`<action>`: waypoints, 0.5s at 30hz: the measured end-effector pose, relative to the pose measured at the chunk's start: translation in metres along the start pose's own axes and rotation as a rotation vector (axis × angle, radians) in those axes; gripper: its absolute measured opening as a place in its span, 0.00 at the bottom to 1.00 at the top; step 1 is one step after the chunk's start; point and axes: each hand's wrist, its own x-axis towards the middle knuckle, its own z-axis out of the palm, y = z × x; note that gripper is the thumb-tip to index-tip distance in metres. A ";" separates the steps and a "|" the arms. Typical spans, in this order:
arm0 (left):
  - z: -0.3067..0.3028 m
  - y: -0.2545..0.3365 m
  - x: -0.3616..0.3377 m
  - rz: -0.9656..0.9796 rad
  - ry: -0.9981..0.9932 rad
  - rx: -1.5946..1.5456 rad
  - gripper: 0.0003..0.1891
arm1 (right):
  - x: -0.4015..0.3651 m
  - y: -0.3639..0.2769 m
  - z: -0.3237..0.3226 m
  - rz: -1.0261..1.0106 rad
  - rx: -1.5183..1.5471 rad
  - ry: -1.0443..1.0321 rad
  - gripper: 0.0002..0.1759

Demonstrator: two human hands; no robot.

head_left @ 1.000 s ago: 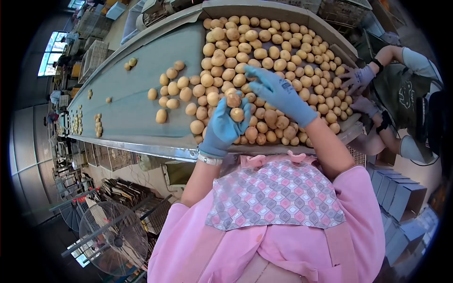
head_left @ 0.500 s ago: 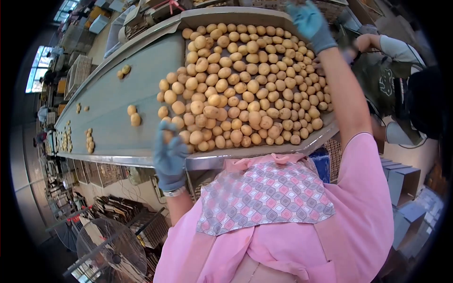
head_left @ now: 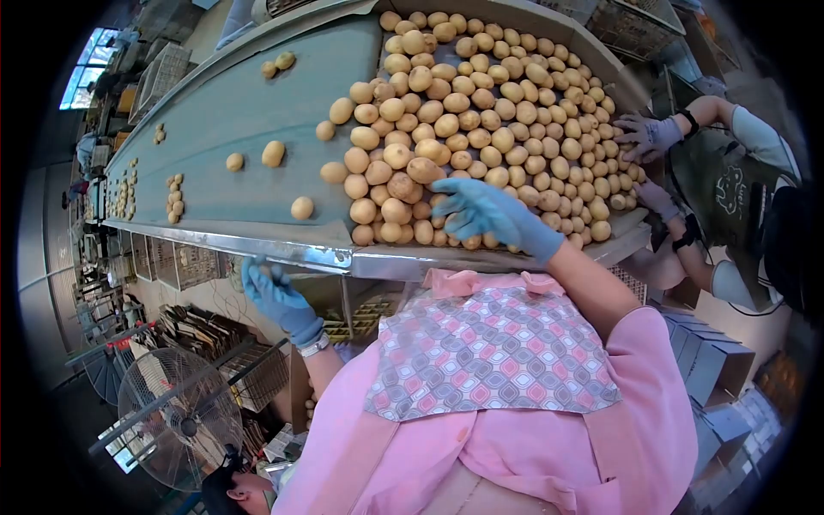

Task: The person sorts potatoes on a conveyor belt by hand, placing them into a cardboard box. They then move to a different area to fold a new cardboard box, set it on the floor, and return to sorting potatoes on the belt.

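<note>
My right hand (head_left: 485,215), in a blue glove, reaches over the near edge of a thick layer of potatoes (head_left: 463,101). Its fingers are stretched out and touch the potatoes there. Outside the metal rim (head_left: 283,249), my left hand (head_left: 281,302) hangs in a matching glove, its fingers curled around a small tan potato (head_left: 264,271) that is mostly hidden. Left of the layer, a few loose potatoes lie apart on the green conveyor belt (head_left: 257,112).
Across the right end, a co-worker's gloved hands (head_left: 648,136) rest at the potatoes. A large fan (head_left: 180,412) stands at lower left, near another person's head (head_left: 236,489). Cardboard boxes (head_left: 708,352) are stacked at right, and a crate (head_left: 631,30) sits behind.
My right hand has come from the far side to the near edge of the potatoes. My left hand has moved off the belt, outside the rim. The co-worker's hands now show on the potatoes.
</note>
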 end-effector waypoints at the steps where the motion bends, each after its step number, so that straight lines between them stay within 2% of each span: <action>1: 0.039 0.019 -0.015 0.041 -0.096 0.108 0.13 | 0.004 0.006 0.015 -0.026 0.079 -0.113 0.28; 3: 0.081 0.018 -0.035 0.059 -0.609 0.230 0.18 | 0.018 0.020 0.029 -0.031 0.358 -0.341 0.30; 4: 0.102 0.014 -0.039 0.190 -0.843 0.335 0.22 | 0.027 0.026 0.031 0.012 0.527 -0.448 0.32; 5: 0.118 0.013 -0.042 0.324 -1.066 0.459 0.26 | 0.020 0.020 0.028 -0.025 0.385 -0.392 0.30; 7: 0.147 0.016 -0.046 0.648 -1.085 0.681 0.28 | 0.006 0.009 0.022 -0.076 0.092 -0.276 0.26; 8: 0.156 0.017 -0.044 0.798 -1.087 0.800 0.30 | 0.006 0.008 0.005 0.071 0.168 -0.211 0.23; 10: 0.163 0.008 -0.034 0.898 -1.270 0.871 0.29 | -0.001 -0.002 -0.023 0.295 0.293 -0.023 0.19; 11: 0.163 0.000 -0.029 0.929 -1.364 0.911 0.29 | -0.003 -0.030 -0.030 0.376 0.332 0.095 0.17; 12: 0.164 -0.010 -0.018 0.975 -1.438 0.963 0.30 | 0.019 -0.025 -0.078 0.328 0.532 -0.072 0.16; 13: 0.166 -0.019 -0.002 1.022 -1.518 1.015 0.31 | 0.012 -0.077 -0.060 0.180 0.131 0.330 0.18; 14: 0.174 -0.026 0.016 1.059 -1.504 0.979 0.31 | 0.022 -0.105 -0.099 0.002 0.363 0.086 0.15; 15: 0.183 -0.029 0.035 1.110 -1.485 0.937 0.30 | 0.030 -0.131 -0.122 -0.197 0.320 0.096 0.15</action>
